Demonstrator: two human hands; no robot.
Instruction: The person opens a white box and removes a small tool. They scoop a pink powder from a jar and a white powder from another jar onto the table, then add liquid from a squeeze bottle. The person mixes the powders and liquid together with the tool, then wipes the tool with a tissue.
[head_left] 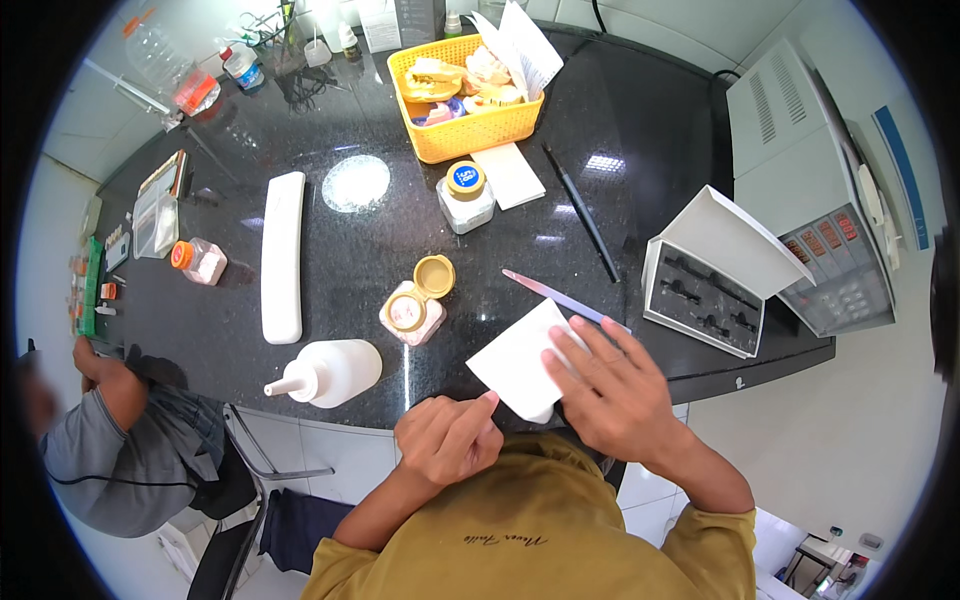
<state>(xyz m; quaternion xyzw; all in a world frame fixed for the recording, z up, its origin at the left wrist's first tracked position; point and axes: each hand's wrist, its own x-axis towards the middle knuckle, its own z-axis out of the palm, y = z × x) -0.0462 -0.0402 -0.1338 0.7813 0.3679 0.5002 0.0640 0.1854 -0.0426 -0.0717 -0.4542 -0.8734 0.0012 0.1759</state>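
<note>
My right hand (615, 395) lies with its fingers stretched out over the right side of a folded white paper sheet (515, 360), near the counter's front edge. Something white and rounded peeks out under the paper's near corner. My left hand (450, 440) is curled closed just left of the paper, thumb and finger close together; whatever it holds, if anything, is hidden. Beyond the paper lies a slim, pale purple tool (560, 298), its far end pinkish. To the left stands a small jar (412, 312) with its gold flip lid raised.
A white squeeze bottle (340, 373) lies left of my hands, near a long white case (283, 258). Farther back are a capped jar (466, 198), a black pen-like tool (583, 215) and a yellow basket (470, 138). An open white box (705, 298) sits right. A person (130, 430) sits left.
</note>
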